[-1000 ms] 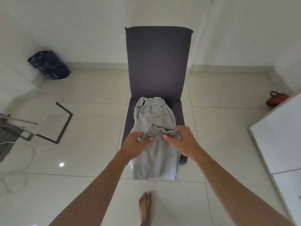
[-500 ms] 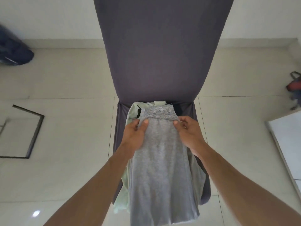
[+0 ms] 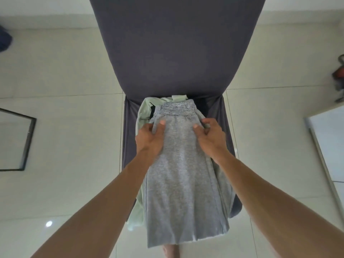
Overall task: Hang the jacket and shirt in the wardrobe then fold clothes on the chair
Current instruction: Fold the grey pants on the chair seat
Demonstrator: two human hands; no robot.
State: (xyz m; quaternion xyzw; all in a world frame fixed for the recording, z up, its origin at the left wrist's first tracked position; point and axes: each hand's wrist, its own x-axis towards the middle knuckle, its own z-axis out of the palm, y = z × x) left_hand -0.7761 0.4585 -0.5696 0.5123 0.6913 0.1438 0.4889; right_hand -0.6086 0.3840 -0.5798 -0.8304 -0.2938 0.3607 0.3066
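Grey marl fabric was the main thing going on: a pair of grey shorts [image 3: 183, 183] lay spread lengthwise over the seat of the chair [image 3: 175, 53], elastic waistband up near the chair's backrest and the hem hanging off the front edge toward the floor [image 3: 74, 146]. Under them sat a pale green garment [image 3: 144, 112], sticking out on the left side and at the top by the waistband.

Both hands were on the shorts just below the waistband. Left hand [image 3: 149, 138] lay mostly flat, fingers [image 3: 162, 123] pressing down on the left edge of the cloth. Right hand [image 3: 209, 135] had its fingers curled, bunching a bit of the fabric at the right edge, so it was pinching more than pressing.

Chair had a dark purple-grey stretch cover. Off to the left on the tiles lay a black frame [image 3: 28, 144], and a bare foot [image 3: 170, 251] peeked out below the hem.
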